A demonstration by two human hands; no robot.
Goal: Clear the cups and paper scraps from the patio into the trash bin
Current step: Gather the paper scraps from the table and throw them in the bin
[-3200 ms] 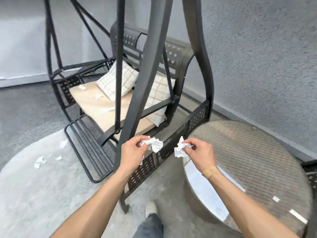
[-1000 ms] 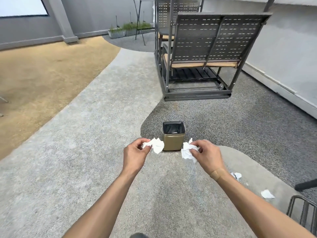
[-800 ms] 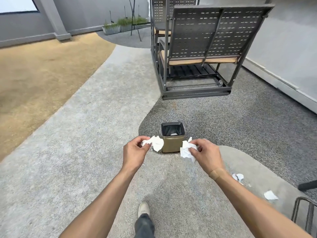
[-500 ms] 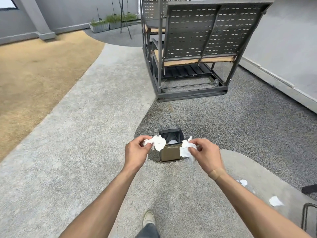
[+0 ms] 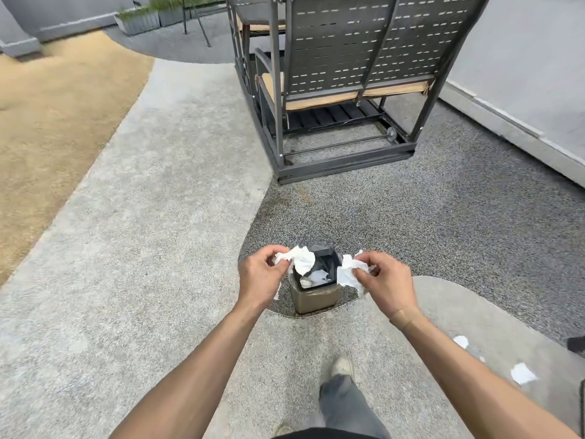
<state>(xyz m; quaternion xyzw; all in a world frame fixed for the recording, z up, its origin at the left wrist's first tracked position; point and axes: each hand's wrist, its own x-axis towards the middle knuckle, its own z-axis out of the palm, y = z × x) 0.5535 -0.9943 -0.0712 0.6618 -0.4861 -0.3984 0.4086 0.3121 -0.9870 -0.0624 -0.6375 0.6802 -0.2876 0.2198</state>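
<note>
A dark metal swing seat [image 5: 345, 74] with a tan cushion stands far off at 12 o'clock, well apart from the trash bin [image 5: 315, 285]. A grey wall [image 5: 522, 58] runs along at 2 o'clock. Planter boxes [image 5: 139, 20] sit at 11 o'clock, and tan ground [image 5: 53, 99] lies at 10 o'clock. One shoe [image 5: 342, 369] shows at 6 o'clock.

The bin is small and tan with a black bag inside, and white scraps lie in it. Nothing stands between the hands and the bin.

The left hand [image 5: 261, 278] pinches a crumpled paper [image 5: 299, 263] over the bin's left edge. The right hand [image 5: 384, 285] pinches another paper wad [image 5: 349, 274] just beside the bin's right edge. Two more loose scraps [image 5: 522, 373] lie on the pale floor at 4 o'clock.

Half a second ago the bin was farther ahead; now it sits right under the hands, and the swing seat looks closer too
</note>
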